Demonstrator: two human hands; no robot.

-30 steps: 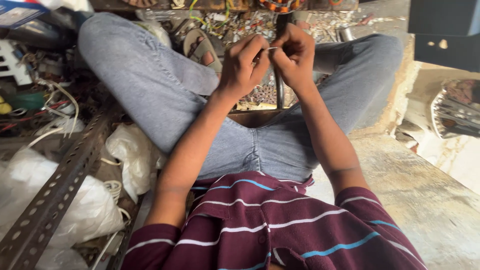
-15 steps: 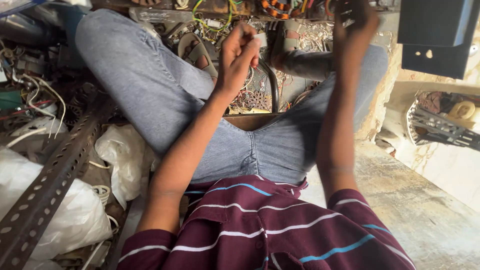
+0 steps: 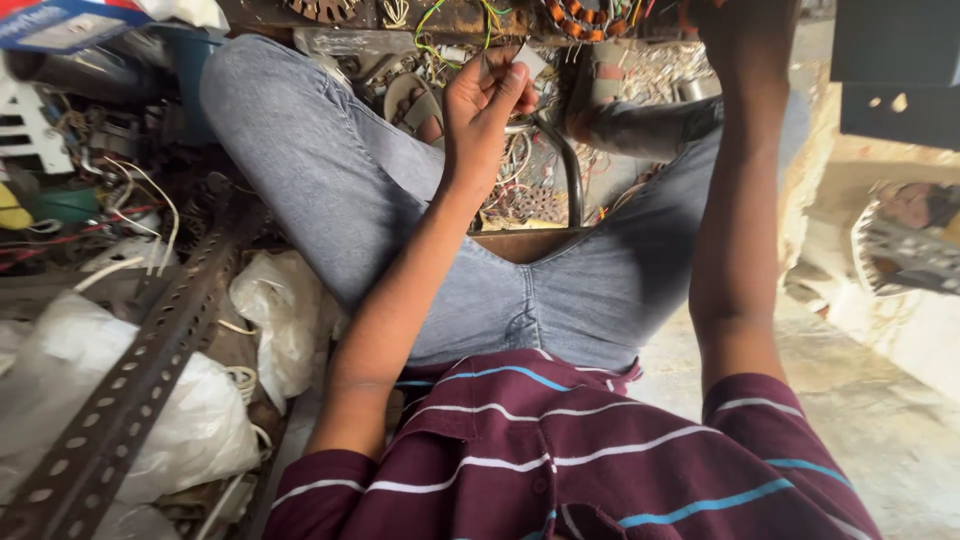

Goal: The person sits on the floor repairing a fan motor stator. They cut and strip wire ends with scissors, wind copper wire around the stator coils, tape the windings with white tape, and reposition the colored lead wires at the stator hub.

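1. The left hand [image 3: 480,105] is raised over the lap, its fingers [image 3: 505,85] pinched together on a small pale scrap [image 3: 528,60], seemingly a slip of paper or card. Only a corner of it pokes out above the fingertips, so its full shape is not clear.

2. The scrap sits at the very top of the left hand's grip, pointing up and away from the person, towards the clutter of coloured wires [image 3: 450,20] and the copper-wound stator [image 3: 590,18] at the upper edge of the view.

3. The right hand [image 3: 735,25] is lifted higher and further to the right, mostly cut off by the top of the frame. I cannot tell whether its fingers are closed or whether they hold anything.

4. The key relation: the scrap lies up and to the left of the right forearm [image 3: 735,230], with a clear gap between the two hands. The left hand alone has it; the right hand is well apart from it.

5. Below the hands, a dark curved metal bar [image 3: 570,170] arches between the knees in grey jeans [image 3: 330,180]. A perforated metal angle strip [image 3: 140,380] and white plastic bags [image 3: 270,320] lie on the floor to the left.
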